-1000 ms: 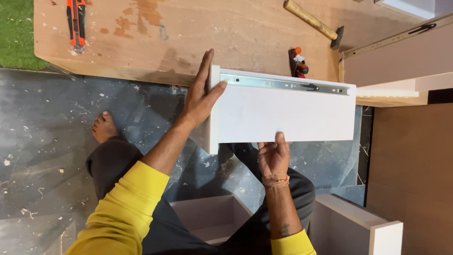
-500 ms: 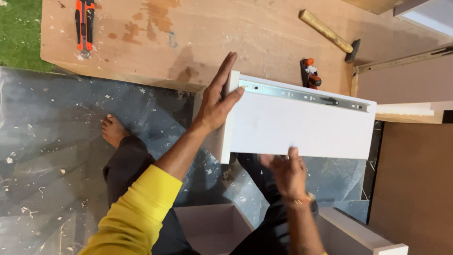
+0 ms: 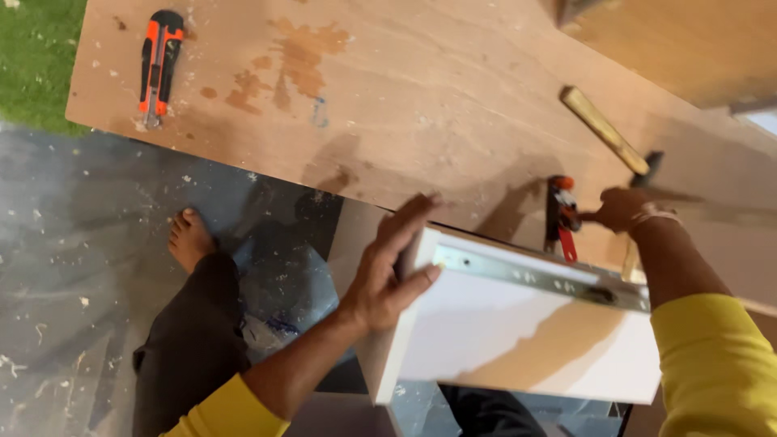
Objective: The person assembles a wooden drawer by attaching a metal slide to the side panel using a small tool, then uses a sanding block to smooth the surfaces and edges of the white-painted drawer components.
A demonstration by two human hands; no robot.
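Where left fingers (image 3: 405,243) wrap, white drawer (image 3: 526,340) corner.

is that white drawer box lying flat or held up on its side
On its side: the left hand props the white drawer up, its metal rail facing up.
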